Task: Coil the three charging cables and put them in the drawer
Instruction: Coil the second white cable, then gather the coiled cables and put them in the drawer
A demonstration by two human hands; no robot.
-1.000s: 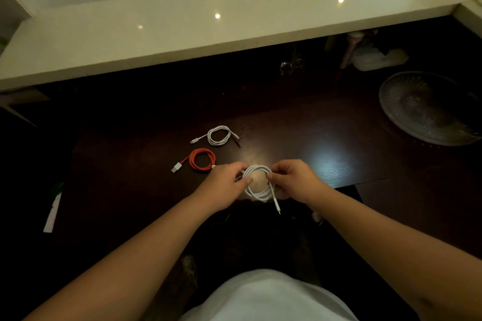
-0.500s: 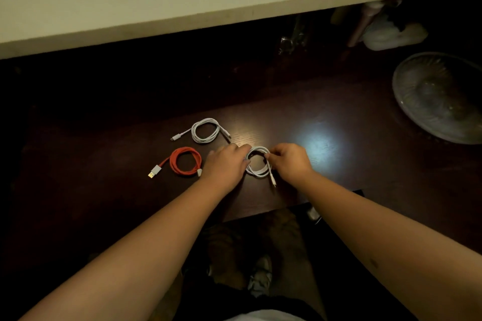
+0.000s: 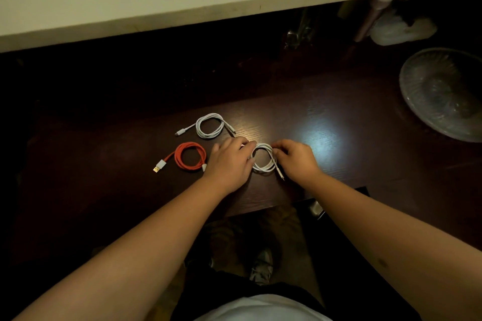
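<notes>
A coiled white cable (image 3: 264, 158) is pinched against the dark table (image 3: 339, 133) by the left hand (image 3: 230, 164) and right hand (image 3: 296, 160), beside the red coil (image 3: 190, 156) and another white coil (image 3: 210, 125).

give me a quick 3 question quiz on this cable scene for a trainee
1. True or false: the red cable is coiled on the table.
2. Which cable do both hands touch? A) red cable B) far white cable C) near white cable
3. Fill in: the glass dish sits to the person's ____.

Key:
1. True; it lies coiled beside the left hand.
2. C; the left hand and the right hand each hold a side of its loop, fingers pinched on it.
3. Right.
</notes>
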